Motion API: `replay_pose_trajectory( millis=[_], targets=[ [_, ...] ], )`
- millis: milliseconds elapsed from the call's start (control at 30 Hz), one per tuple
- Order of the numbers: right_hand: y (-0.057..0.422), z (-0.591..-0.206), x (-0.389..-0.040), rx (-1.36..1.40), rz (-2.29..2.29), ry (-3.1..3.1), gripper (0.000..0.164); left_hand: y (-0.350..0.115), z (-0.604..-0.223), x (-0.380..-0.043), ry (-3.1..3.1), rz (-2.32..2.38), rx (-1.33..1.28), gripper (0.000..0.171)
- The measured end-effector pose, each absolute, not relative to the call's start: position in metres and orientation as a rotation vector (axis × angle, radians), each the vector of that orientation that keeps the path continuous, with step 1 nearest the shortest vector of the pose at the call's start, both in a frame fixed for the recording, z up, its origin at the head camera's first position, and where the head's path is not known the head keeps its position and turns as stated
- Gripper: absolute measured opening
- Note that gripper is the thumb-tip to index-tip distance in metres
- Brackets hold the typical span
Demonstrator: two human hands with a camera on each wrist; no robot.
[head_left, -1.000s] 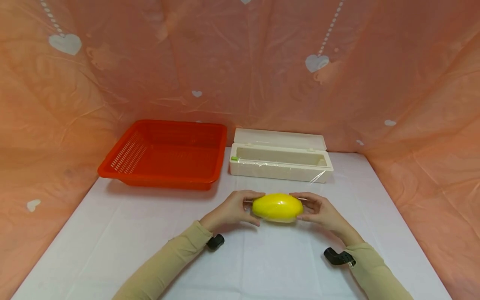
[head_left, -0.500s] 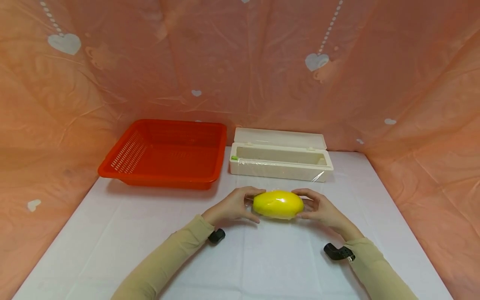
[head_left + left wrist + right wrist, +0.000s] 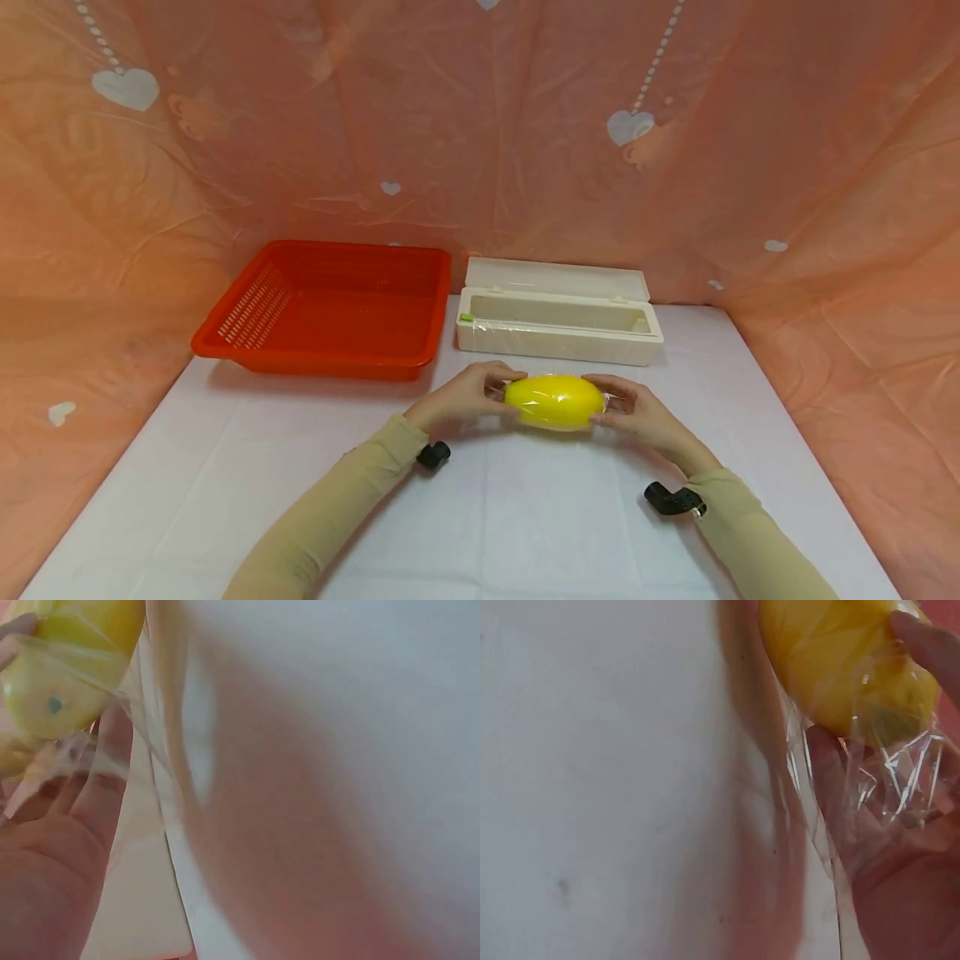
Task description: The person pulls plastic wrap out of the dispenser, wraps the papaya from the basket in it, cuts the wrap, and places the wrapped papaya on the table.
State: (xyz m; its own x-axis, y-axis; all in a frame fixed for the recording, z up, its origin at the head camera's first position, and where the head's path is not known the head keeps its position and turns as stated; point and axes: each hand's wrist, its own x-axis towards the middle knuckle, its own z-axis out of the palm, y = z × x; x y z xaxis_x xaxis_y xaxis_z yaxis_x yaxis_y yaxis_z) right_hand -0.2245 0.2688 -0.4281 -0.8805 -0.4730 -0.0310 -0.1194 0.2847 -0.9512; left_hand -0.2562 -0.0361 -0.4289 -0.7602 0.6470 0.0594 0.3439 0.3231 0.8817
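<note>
A smooth yellow oval fruit (image 3: 555, 402), wrapped in clear plastic film, lies lengthwise between both hands over the middle of the table. My left hand (image 3: 470, 395) grips its left end, thumb on the near side and fingers beyond. At the other end my right hand (image 3: 643, 415) holds it the same way. In the left wrist view, loose film (image 3: 112, 750) hangs off the fruit's end across the palm, and a small dark spot shows on the tip. Crinkled film (image 3: 900, 772) bunches before the right palm in the right wrist view.
Behind the hands stands a long white box (image 3: 555, 342), lid (image 3: 555, 277) tipped back, with clear film over its front and a green tab (image 3: 467, 317) at its left. A red perforated basket (image 3: 330, 364) sits back left. Peach curtains edge the white-covered table (image 3: 555, 533).
Both hands have carried the wrapped fruit a little away from the body, toward the white box. The left thumb has closed in against the fruit's near side.
</note>
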Motion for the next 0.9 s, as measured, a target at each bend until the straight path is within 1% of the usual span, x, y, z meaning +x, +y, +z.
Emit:
replay_pose_trajectory(
  millis=[133,267,467,567,667,800,900],
  targets=[
    [0.269,-0.427,-0.226,-0.471,-1.65,2.232,0.056,-0.037,-0.427,-0.262,2.179,1.512,0.816,0.053],
    [0.269,-0.426,-0.229,-0.344,-1.665,2.222,0.053,-0.037,-0.427,-0.269,2.149,1.552,0.792,0.043],
    [0.269,-0.424,-0.236,-0.206,-1.601,2.222,0.053,-0.035,-0.428,-0.275,2.13,1.533,0.797,0.039],
    [0.272,-0.422,-0.241,-0.216,-1.614,2.171,0.055,-0.035,-0.429,-0.279,2.121,1.518,0.776,0.039],
    [0.28,-0.42,-0.245,-0.286,-1.669,2.1,0.053,-0.036,-0.431,-0.283,2.107,1.509,0.766,0.038],
    [0.294,-0.422,-0.251,-0.342,-1.735,2.092,0.045,-0.04,-0.434,-0.288,2.011,1.539,0.74,0.034],
    [0.304,-0.426,-0.254,-0.331,-1.751,2.135,0.041,-0.042,-0.436,-0.29,1.957,1.54,0.725,0.034]
  ],
)
